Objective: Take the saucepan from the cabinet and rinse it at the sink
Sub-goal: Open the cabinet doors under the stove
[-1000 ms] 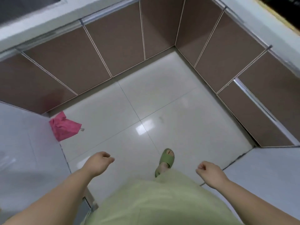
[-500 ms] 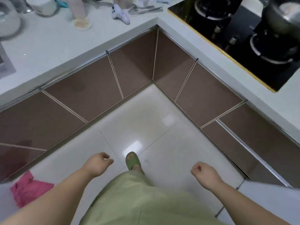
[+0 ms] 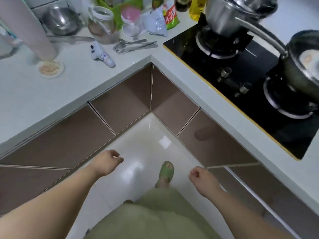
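Observation:
Brown lower cabinet doors [image 3: 65, 142] run under an L-shaped white counter [image 3: 34, 94] and all are closed. No saucepan from inside a cabinet is in sight, and no sink shows. My left hand [image 3: 106, 162] hangs over the floor in front of the left doors, fingers loosely curled, holding nothing. My right hand [image 3: 202, 179] is closed in a loose fist near the right-hand doors [image 3: 212, 145], also holding nothing.
A black gas hob [image 3: 250, 83] at the right carries a steel pot [image 3: 227, 12] and a long-handled pan [image 3: 303, 66] with food. Jars, a steel bowl [image 3: 60, 21], forks [image 3: 136, 46] and packets crowd the counter's back. My foot in a green slipper [image 3: 166, 172] stands on the glossy tiles.
The view has tilted up from the floor to the counter and hob as I stepped toward the corner. The pink cloth has left the view. Both hands stay empty.

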